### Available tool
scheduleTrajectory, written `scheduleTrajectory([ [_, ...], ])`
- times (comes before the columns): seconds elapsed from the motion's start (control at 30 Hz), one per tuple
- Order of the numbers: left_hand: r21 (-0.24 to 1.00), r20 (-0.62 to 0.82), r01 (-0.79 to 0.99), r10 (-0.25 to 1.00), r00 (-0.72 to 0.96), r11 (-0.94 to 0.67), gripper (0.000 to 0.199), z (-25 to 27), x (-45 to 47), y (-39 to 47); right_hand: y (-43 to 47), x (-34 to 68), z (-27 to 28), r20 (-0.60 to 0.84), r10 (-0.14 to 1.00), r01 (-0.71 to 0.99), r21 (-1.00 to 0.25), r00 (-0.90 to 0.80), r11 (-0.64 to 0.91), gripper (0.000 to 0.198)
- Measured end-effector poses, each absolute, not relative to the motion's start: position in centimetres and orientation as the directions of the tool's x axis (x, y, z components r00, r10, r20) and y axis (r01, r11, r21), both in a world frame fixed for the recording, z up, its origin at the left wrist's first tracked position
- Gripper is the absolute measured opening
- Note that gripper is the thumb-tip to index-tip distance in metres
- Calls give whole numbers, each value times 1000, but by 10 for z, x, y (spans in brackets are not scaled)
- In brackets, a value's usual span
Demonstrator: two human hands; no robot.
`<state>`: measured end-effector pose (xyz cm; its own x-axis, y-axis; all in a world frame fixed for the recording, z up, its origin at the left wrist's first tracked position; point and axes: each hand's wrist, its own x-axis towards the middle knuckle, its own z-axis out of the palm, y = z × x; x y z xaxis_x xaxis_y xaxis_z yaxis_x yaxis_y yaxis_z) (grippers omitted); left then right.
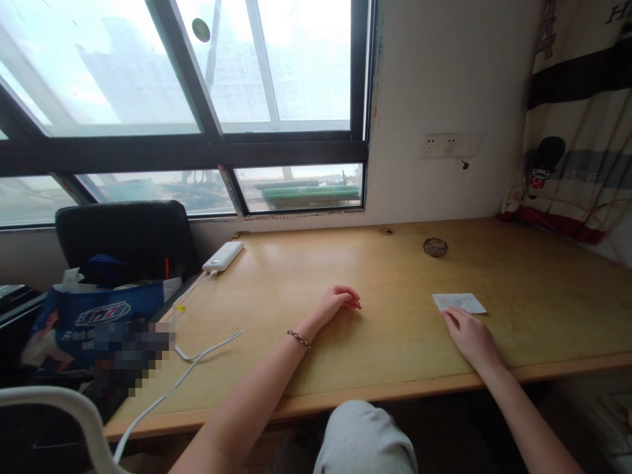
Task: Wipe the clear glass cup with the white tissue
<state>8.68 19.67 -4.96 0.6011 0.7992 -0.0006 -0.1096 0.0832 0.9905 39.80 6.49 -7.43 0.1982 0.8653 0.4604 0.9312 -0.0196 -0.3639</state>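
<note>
My left hand (pixel 342 300) rests on its side on the wooden table (pixel 296 270), its fingers loosely bent with nothing visible in them. A braided bracelet (pixel 299 340) circles that wrist. Farther right, my right hand (pixel 469 332) has thumb and fingers closed at the near left edge of a white folded tissue (pixel 463 302), which lies flat on the tabletop. The hand covers part of that edge, so the exact grip is partly hidden. Beyond the tissue stands a small dark glass ashtray (pixel 435 247).
A white power bank (pixel 224 257) with a white cable (pixel 197 359) lies at the table's left side. Left of the table, a blue bag (pixel 116 309) sits on a black chair (pixel 126 227). A cable hole (pixel 386 232), wall sockets (pixel 441 145) and a curtain (pixel 577 125) are at the back.
</note>
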Motion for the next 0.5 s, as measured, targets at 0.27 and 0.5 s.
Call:
scheduleTrajectory([
  [0.27,990,10,-116,792,611,77,18,-53,87,199,48,425,-74,455,875,946,-324,164,-9,29],
  [0.5,986,-17,-123,804,594,113,14,-46,88,194,47,429,-82,525,829,950,-311,192,-23,29],
])
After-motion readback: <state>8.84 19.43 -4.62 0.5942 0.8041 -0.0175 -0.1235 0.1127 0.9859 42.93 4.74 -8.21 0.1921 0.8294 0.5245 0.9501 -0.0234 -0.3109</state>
